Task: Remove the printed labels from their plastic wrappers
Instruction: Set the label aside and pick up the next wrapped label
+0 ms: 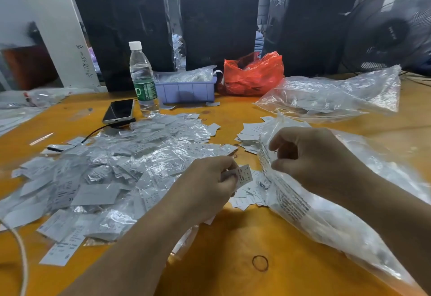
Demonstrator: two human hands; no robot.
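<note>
My left hand [207, 184] grips a small stack of printed white labels [245, 175], their ends sticking out past my fingers. My right hand [312, 158] is curled, pinching the edge of a large clear plastic bag [326, 221] that lies across the right side of the table. A wide heap of small wrapped labels in crinkled plastic [112, 174] covers the table to the left. Loose bare labels [249, 195] lie between my hands, and a second loose stack [250, 135] sits behind my right hand.
On the orange table [228, 260] stand a water bottle [142, 79], a phone [119, 111] with a cable, a purple bin [186, 88], a red bag [253, 74] and another clear bag [331, 95]. A rubber band [260, 263] lies near the front. Black wrapped boxes [219, 20] and a fan [394, 30] stand behind.
</note>
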